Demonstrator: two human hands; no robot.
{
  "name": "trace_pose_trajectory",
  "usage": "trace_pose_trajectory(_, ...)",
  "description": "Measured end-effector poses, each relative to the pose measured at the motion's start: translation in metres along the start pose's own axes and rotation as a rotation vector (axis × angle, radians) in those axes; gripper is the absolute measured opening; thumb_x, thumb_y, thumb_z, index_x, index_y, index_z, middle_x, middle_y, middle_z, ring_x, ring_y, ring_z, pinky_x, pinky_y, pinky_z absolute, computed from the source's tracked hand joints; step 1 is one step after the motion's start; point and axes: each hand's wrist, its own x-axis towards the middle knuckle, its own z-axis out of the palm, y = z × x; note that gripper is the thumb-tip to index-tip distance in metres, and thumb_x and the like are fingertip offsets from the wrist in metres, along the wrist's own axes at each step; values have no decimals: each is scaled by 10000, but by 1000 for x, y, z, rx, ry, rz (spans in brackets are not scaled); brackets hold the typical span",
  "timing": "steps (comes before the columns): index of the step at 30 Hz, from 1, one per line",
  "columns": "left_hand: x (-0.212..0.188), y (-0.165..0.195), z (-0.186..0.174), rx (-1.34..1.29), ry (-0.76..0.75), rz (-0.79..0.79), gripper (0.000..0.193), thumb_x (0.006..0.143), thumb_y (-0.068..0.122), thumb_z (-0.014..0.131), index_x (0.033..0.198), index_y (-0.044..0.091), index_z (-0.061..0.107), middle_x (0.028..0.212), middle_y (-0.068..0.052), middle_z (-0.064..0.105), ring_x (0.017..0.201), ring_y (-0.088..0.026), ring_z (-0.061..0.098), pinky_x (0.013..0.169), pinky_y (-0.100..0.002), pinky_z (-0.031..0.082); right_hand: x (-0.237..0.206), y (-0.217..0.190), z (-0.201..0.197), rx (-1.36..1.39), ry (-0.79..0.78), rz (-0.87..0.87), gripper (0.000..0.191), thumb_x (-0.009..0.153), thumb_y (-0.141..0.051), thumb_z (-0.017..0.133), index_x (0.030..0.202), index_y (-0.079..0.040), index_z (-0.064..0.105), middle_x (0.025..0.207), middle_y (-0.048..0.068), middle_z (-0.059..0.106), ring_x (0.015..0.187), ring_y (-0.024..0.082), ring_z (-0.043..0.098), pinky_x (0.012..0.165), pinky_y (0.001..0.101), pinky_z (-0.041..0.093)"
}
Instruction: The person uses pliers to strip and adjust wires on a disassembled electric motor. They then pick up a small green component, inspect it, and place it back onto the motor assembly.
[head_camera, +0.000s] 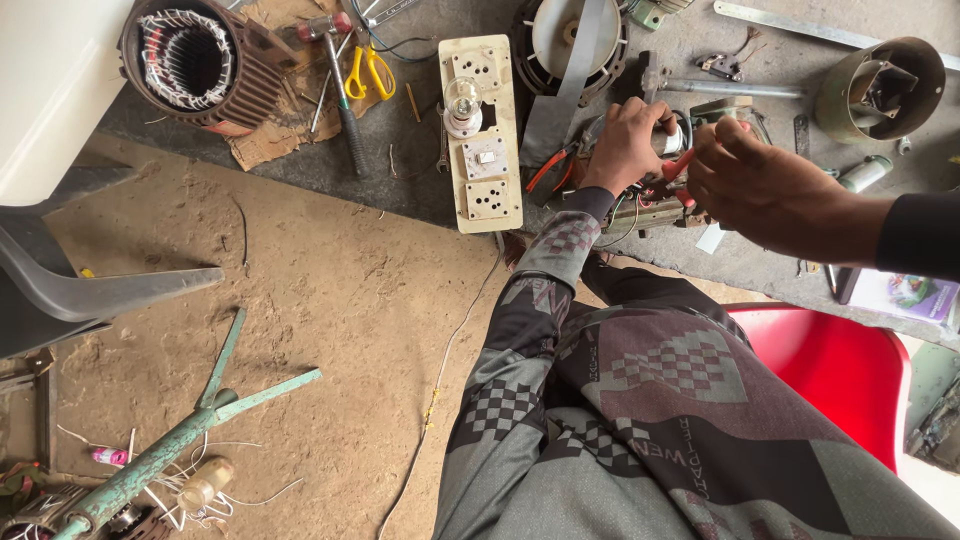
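Patterned sleeve fills the lower frame, and up at upper right we've got both hands on the small motor assembly (655, 205) on the desk (420, 180). Left hand (628, 145) is clamped over its top, while the right hand (765, 185) comes in from the right, its grip pinched on a red-handled tool (678, 165) pointing left.
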Motion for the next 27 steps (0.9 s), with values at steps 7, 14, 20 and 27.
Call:
trace_pose_trajectory(7, -3, 0, -2, 1, -17, -86, 524, 492, 322, 972, 893, 184, 664, 892, -12, 595, 870, -251, 548, 850, -386, 458, 6, -6, 14, 26, 39, 3, 481, 942, -350, 626, 1376, -146, 583, 1282, 43, 633, 1255, 323, 543, 1056, 479, 337)
trace_pose_trajectory(14, 0, -8, 1, 9, -26, -102, 558, 457, 213, 961, 921, 192, 651, 921, -9, 598, 907, -253, 558, 873, -385, 476, 30, -31, 35, 148, -117, -24, 305, 978, -301, 654, 1236, -140, 630, 1018, 33, 646, 954, 252, 617, 772, 400, 437)
trace_pose_trajectory(20, -2, -11, -4, -14, -34, -107, 674, 339, 188, 993, 915, 178, 643, 918, -15, 604, 913, -256, 558, 886, -392, 459, 71, -20, 69, 1261, -672, 244, 259, 1044, -280, 548, 1233, -186, 698, 906, 89, 753, 768, 211, 730, 708, 466, 493)
trace_pose_trajectory(27, -6, -10, -6, -22, -116, -77, 619, 440, 201, 1008, 951, 147, 663, 894, -24, 638, 933, -216, 602, 941, -405, 454, 19, -17, 48, 767, -403, 181, 540, 983, -387, 563, 1505, -402, 426, 1332, 73, 603, 1171, 281, 592, 986, 513, 500)
